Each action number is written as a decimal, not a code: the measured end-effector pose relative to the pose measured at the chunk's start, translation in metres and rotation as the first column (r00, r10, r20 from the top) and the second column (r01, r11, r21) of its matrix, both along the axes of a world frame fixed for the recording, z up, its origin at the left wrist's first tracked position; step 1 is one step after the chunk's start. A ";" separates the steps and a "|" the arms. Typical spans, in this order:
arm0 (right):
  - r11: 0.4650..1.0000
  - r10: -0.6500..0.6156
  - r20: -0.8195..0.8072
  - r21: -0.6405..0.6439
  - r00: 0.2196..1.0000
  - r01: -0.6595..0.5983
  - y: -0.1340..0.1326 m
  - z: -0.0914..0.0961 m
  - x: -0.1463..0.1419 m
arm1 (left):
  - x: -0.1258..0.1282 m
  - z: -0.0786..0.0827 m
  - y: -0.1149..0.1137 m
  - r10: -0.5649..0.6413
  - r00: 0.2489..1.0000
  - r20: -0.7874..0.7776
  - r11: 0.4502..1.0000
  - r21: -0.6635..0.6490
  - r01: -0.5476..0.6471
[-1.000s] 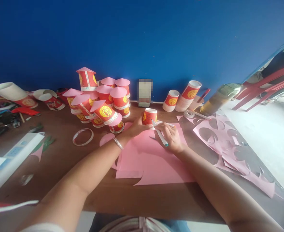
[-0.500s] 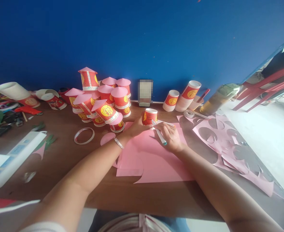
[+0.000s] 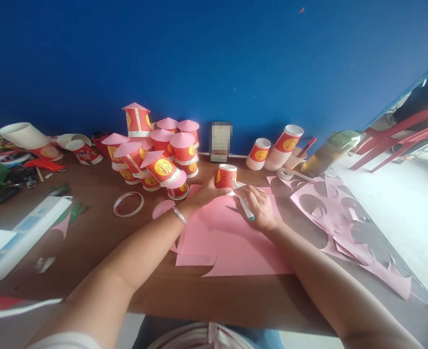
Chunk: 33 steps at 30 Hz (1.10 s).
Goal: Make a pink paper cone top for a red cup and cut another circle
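Note:
A red paper cup (image 3: pixel 226 175) with a white rim and yellow print stands upright over the pink paper (image 3: pixel 243 247). My left hand (image 3: pixel 211 192) is closed around its left side and lower front. In my right hand (image 3: pixel 255 204) is a white marker (image 3: pixel 243 203) with a teal end, slanted so that its tip is at the cup's right side. Whether the tip touches the cup I cannot tell. A small pointed scrap lies on the pink paper below the hands.
Paper cups with pink cone tops (image 3: pixel 163 165) are stacked at left behind a tape roll (image 3: pixel 128 204). Cup stacks (image 3: pixel 285 145), a smaller tape roll (image 3: pixel 285 173) and a bottle (image 3: pixel 326 152) stand right. Cut pink scraps (image 3: pixel 330 198) cover the right edge; a power strip (image 3: pixel 24 237) lies left.
The marker's tip has shifted slightly right and down along the cup, and its teal end has dropped a little. My left hand keeps its hold on the cup.

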State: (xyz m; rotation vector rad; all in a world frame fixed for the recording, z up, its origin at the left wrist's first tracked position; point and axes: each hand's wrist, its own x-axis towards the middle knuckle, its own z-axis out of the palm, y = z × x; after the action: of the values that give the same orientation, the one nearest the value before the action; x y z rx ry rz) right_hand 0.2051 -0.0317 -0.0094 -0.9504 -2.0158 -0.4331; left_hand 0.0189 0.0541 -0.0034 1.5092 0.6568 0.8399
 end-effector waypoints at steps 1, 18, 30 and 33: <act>1.000 -0.006 0.003 -0.010 1.000 0.006 0.000 0.000 0.001 | 0.000 0.000 0.000 -0.002 1.000 0.015 1.000 -0.010 0.002; 0.966 -0.202 -0.082 -0.178 0.976 0.185 0.008 -0.020 0.003 | 0.001 0.005 0.000 -0.139 0.967 0.213 0.979 -0.120 0.167; 0.972 -0.191 -0.062 -0.152 0.980 0.180 0.008 -0.018 0.001 | -0.004 -0.004 0.003 -0.065 0.990 0.122 0.991 -0.105 0.078; 0.967 -0.200 -0.058 -0.171 0.978 0.188 0.008 -0.019 0.001 | -0.004 -0.008 0.005 -0.084 0.983 0.162 0.989 -0.109 0.102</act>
State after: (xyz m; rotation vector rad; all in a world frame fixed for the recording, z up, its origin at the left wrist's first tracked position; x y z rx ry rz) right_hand 0.2059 -0.0241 -0.0286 -1.2554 -1.9206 -0.3343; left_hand 0.0151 0.0590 -0.0115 1.3434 0.5063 0.8252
